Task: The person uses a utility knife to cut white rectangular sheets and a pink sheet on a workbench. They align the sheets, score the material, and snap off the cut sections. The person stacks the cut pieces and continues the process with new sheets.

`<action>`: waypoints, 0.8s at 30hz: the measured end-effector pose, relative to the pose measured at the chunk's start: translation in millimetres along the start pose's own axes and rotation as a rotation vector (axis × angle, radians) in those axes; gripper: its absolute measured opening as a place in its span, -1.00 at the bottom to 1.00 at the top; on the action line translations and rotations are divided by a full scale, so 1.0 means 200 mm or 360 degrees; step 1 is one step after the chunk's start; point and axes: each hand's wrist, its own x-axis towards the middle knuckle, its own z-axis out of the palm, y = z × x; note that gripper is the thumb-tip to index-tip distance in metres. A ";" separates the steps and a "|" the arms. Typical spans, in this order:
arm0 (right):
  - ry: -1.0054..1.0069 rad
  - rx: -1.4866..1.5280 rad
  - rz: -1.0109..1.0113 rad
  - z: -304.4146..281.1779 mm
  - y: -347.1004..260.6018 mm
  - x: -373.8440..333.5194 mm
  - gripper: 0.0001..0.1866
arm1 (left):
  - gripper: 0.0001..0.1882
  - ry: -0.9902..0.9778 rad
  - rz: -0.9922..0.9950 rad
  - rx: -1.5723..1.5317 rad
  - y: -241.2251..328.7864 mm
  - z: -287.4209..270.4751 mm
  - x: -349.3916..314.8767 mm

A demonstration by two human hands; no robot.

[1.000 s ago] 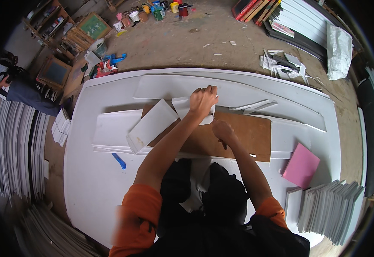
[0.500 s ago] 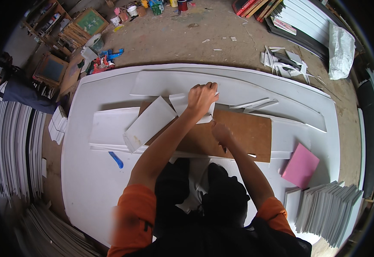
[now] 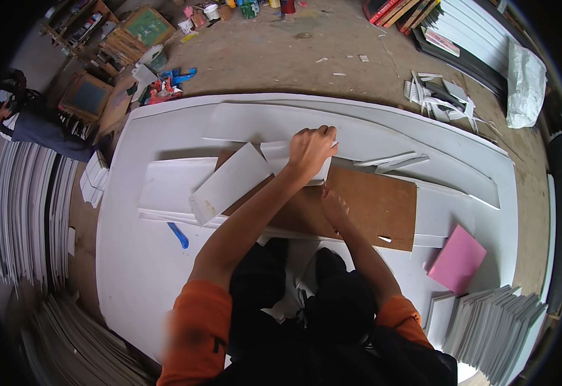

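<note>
My left hand (image 3: 313, 153) is closed at the edge of a small white board piece (image 3: 280, 152), pressing it onto the brown board (image 3: 374, 199). Below it, my right hand (image 3: 335, 207) is wrapped around a slim knife (image 3: 325, 185). Most of the knife is hidden in my fist, and its thin tip meets the lower right corner of the white piece. A larger white rectangular board (image 3: 231, 183) lies tilted across the brown board's left part.
A blue curved tool (image 3: 178, 235) lies at the left on the white table sheet (image 3: 139, 276). White strips (image 3: 400, 161), a pink pad (image 3: 457, 258) and stacked grey-white boards (image 3: 496, 334) are to the right. Another person (image 3: 46, 128) is at the far left.
The whole view has shifted slightly to the right. My right hand and the knife tip have moved a little down along the white piece's edge; my left hand keeps its hold.
</note>
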 end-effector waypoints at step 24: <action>0.1729 -0.0847 -0.1084 -1.48 -0.75 -0.79 -0.62 | -0.56 0.1001 -0.0367 -0.0594 -0.09 -0.75 -0.13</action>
